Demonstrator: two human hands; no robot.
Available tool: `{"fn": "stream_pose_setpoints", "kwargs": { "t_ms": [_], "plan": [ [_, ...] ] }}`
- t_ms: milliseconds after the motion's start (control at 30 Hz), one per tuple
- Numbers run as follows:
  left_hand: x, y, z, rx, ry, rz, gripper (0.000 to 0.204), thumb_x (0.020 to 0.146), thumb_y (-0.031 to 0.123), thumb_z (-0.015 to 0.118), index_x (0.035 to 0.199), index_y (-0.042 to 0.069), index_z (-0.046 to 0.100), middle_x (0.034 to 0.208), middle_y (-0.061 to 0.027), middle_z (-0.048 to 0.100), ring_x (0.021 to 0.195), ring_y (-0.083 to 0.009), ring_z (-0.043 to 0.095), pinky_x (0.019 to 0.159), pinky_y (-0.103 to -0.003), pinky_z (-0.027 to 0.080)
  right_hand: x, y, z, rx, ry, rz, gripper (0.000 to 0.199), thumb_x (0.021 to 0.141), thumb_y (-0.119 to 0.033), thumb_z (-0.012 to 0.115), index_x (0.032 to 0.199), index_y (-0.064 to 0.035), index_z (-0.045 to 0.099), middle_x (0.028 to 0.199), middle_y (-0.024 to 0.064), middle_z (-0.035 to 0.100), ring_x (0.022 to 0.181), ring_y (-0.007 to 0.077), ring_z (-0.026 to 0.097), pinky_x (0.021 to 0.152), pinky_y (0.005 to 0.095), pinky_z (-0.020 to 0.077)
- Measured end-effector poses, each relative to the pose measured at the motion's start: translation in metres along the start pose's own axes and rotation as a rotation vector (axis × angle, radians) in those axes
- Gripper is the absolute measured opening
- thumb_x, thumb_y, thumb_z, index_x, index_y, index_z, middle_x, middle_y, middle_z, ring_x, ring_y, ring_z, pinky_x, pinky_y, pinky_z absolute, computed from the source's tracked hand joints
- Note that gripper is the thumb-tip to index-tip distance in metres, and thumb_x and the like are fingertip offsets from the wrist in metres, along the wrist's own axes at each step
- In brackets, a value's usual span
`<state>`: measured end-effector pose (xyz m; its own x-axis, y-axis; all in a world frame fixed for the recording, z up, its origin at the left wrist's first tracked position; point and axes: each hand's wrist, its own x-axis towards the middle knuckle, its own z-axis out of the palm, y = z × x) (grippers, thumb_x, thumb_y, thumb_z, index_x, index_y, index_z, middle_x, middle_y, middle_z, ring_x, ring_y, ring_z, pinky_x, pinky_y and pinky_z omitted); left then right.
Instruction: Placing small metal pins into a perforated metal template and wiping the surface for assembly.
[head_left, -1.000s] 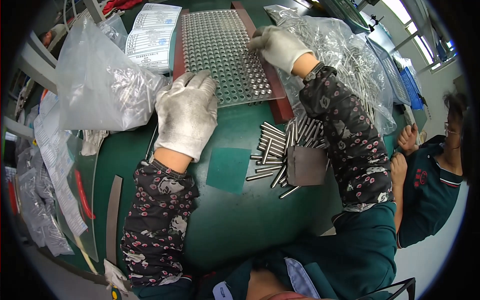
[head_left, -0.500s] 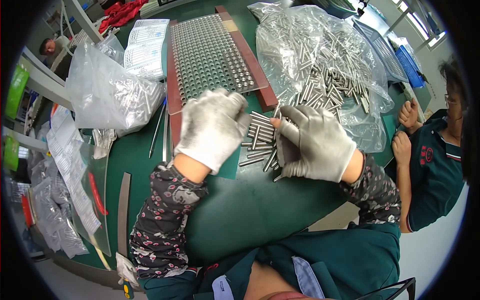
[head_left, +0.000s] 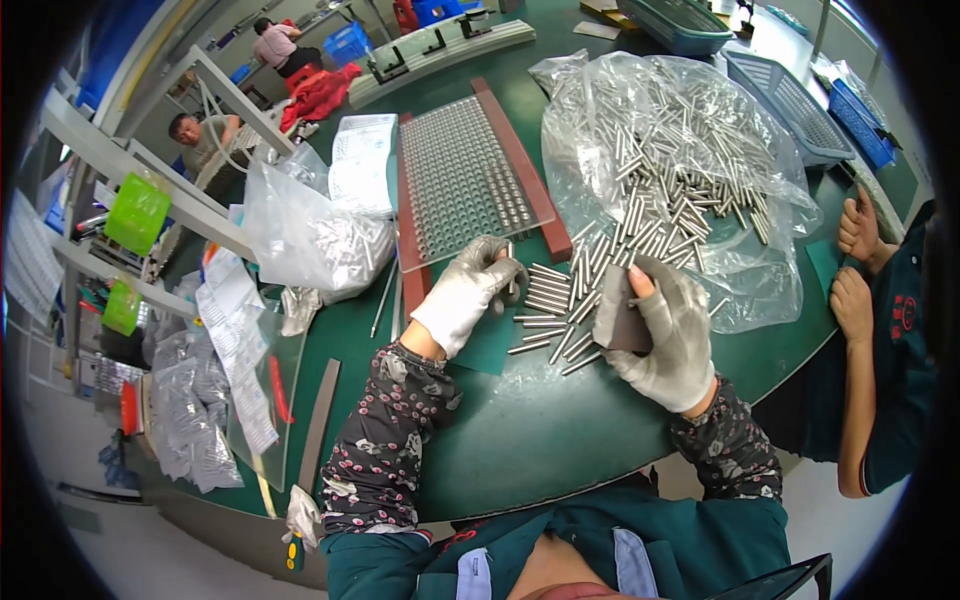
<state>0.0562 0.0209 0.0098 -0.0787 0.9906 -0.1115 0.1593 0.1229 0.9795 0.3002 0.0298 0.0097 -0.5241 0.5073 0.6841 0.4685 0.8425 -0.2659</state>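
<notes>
Here the person's left hand (head_left: 470, 295), in a pale work glove, has its fingers curled around one thin metal pin (head_left: 511, 268) held upright, just at the near edge of the perforated tray (head_left: 465, 180). That tray is a grey plate full of small holes set between two reddish-brown side rails; whether its holes carry pins cannot be told. The right hand (head_left: 665, 335), gloved with the fingertips cut off, grips a dark flat card (head_left: 620, 318), thumb on its face and the other fingers behind it. Between the two hands, right under the fingers, a loose heap of metal pins (head_left: 560, 310) lies on the green bench (head_left: 520, 440) and partly on a small green mat (head_left: 490, 345); they are too many and too overlapped to count.

Beyond the right fingers a clear plastic bag (head_left: 690, 170) is spread open, holding a far larger pile of the same pins, uncountable. To the left of the left fingers lies a second clear bag (head_left: 305, 240), closed and crumpled, with a printed paper sheet (head_left: 362, 170) just behind it. Three plastic baskets stand at the far right of the bench: one teal (head_left: 685, 22) and two blue (head_left: 790, 110). At the right edge another person's two bare hands (head_left: 855, 265) rest by the bench rim.
</notes>
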Motion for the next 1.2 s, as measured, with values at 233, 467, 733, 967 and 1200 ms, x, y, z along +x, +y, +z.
{"fn": "stream_pose_setpoints", "kwargs": {
  "t_ms": [233,467,733,967,1200],
  "plan": [
    [0.007,0.011,-0.022,-0.277,0.039,-0.112,0.013,0.084,0.008,0.052,0.095,0.010,0.047,0.072,-0.0048,0.057,0.052,-0.0057,0.048,0.037,-0.015,0.029,-0.007,0.004,0.004,0.056,-0.007,-0.121,0.076,0.063,-0.023,0.067,0.131,-0.0093,0.035,0.107,0.0169,0.050,0.091,0.0314,0.053,0.076,0.0430,0.0409],
    [0.022,0.005,-0.034,-0.471,0.101,-0.078,0.018,0.087,0.005,0.050,0.104,0.007,0.056,0.090,-0.0073,0.059,0.064,-0.0085,0.055,0.043,-0.014,0.035,-0.012,0.005,0.005,0.103,-0.094,-0.160,0.079,0.065,-0.033,0.066,0.133,-0.0112,0.031,0.107,0.0155,0.050,0.089,0.0306,0.053,0.075,0.0425,0.0405],
    [0.024,0.006,-0.032,-0.323,0.197,-0.050,0.021,0.084,0.004,0.055,0.105,0.002,0.055,0.085,-0.0063,0.059,0.062,-0.0092,0.056,0.043,-0.015,0.037,-0.012,0.003,0.003,0.134,-0.133,-0.151,0.080,0.064,-0.035,0.067,0.132,-0.0113,0.032,0.108,0.0155,0.051,0.090,0.0305,0.053,0.076,0.0428,0.0404],
    [0.026,0.007,-0.034,-0.312,0.212,-0.067,0.019,0.084,0.009,0.058,0.102,0.004,0.056,0.078,-0.0041,0.060,0.057,-0.0077,0.055,0.041,-0.015,0.036,-0.009,0.001,0.004,0.143,-0.171,-0.191,0.082,0.067,-0.033,0.067,0.135,-0.0079,0.027,0.106,0.0202,0.050,0.085,0.0323,0.055,0.071,0.0422,0.0415],
    [0.028,0.006,-0.036,-0.320,0.209,-0.070,0.018,0.084,0.010,0.057,0.101,0.004,0.056,0.078,-0.0043,0.060,0.057,-0.0078,0.056,0.041,-0.015,0.036,-0.008,-0.002,0.001,0.145,-0.176,-0.191,0.083,0.068,-0.034,0.067,0.136,-0.0089,0.026,0.105,0.0190,0.051,0.084,0.0309,0.055,0.070,0.0411,0.0407]
  ]
}}
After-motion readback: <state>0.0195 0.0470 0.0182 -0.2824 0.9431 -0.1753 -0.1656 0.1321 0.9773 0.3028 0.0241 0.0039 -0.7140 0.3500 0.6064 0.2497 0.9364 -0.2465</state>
